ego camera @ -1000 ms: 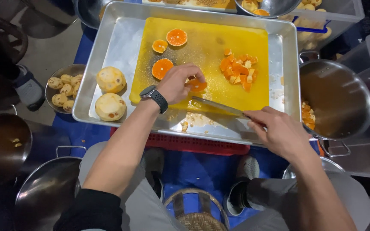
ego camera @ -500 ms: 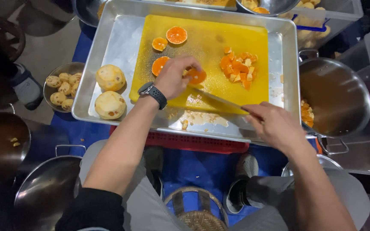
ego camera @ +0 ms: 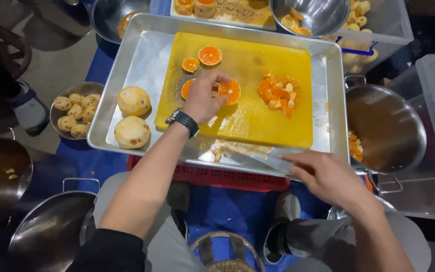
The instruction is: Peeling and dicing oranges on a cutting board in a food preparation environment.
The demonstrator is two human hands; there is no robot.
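My left hand, with a black watch on its wrist, presses its fingertips on a cut orange piece in the middle of the yellow cutting board. Another slice shows just left of that hand. Two orange halves lie at the board's far edge, and a pile of diced orange lies to the right. My right hand hovers over the front rim of the metal tray, gripping a knife whose blade is blurred. Two peeled whole oranges rest in the tray, left of the board.
A large steel pot with some orange pieces stands to the right. A small bowl of peeled fruit sits on the left, with empty pots at bottom left. A red crate supports the tray. More bowls and trays stand behind.
My right hand drew the knife back off the board toward the tray's front edge. My left hand stayed on the orange piece and shifted slightly on the board.
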